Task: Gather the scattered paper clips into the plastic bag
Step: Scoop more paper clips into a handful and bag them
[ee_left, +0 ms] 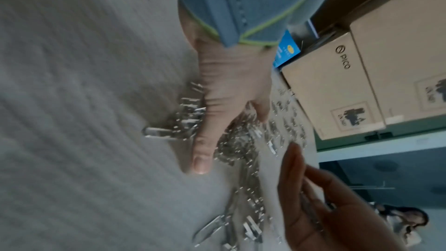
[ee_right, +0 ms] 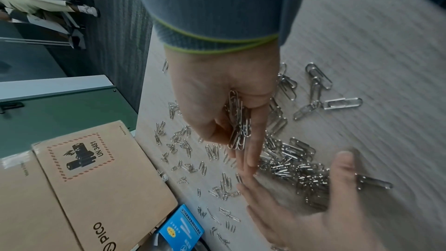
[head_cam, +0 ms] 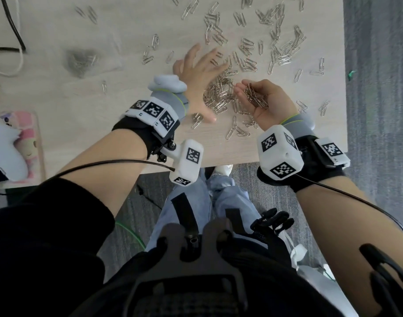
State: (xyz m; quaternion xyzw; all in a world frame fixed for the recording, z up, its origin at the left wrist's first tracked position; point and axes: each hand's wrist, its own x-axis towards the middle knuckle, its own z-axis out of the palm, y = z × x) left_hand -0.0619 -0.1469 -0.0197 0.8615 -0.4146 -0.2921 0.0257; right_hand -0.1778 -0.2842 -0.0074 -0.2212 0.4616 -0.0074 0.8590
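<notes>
Nearest, at lower centre of the head view, a few loose paper clips (head_cam: 238,131) lie by the table's (head_cam: 86,131) front edge, just ahead of the 2 wrists. Just beyond them the right hand (head_cam: 262,104) is turned palm up and cupped, its fingers curled round a small bundle of clips (head_cam: 256,97); the right wrist view shows that same bundle (ee_right: 237,121) lying lengthwise along the palm. Beside it to the left, the left hand (head_cam: 200,74) is spread flat with straight fingers, gripping nothing, its edge against a dense heap of clips (head_cam: 221,94) that sits between the 2 hands. Farther up, clips are strewn across the upper centre and upper right of the frame, far too many to count, well over 50, lying at every angle. The plastic bag (head_cam: 81,60) lies flat at the upper left of the frame, clear, with a dark clump of clips already inside; its outline is hard to trace and its mouth cannot be made out. The coming move likely turns on this: the bag lies well to the left of both hands, nearer the left hand, while the loaded right hand would have to cross over the heap to reach it. Count: 2 hands, 1 bag, 1 heap.
</notes>
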